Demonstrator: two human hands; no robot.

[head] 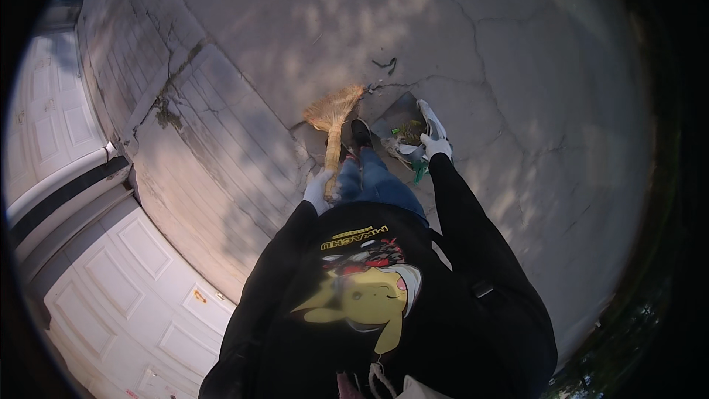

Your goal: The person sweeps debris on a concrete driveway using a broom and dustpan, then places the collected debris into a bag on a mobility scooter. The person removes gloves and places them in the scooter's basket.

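My left hand [317,190], in a pale glove, is closed around the handle of a short straw broom [334,116]. The broom's fanned bristles point away from me, near my dark shoe [361,133]. On the other side, my gloved right hand [436,146] grips the whitish side of a dustpan [400,111]. Inside it lie yellowish-green plant debris [411,132], a bright green scrap and crumpled pale litter [409,151]. Green material [420,170] hangs at its near end. Whether the pan touches the ground is unclear.
A dark, bent strip [386,64] lies on the cracked concrete [532,77] beyond the broom. To the left, a grooved concrete ramp [221,122] leads to white panelled doors [133,282]. A white pipe [66,180] runs along the wall between the doors. Foliage [615,338] shows at lower right.
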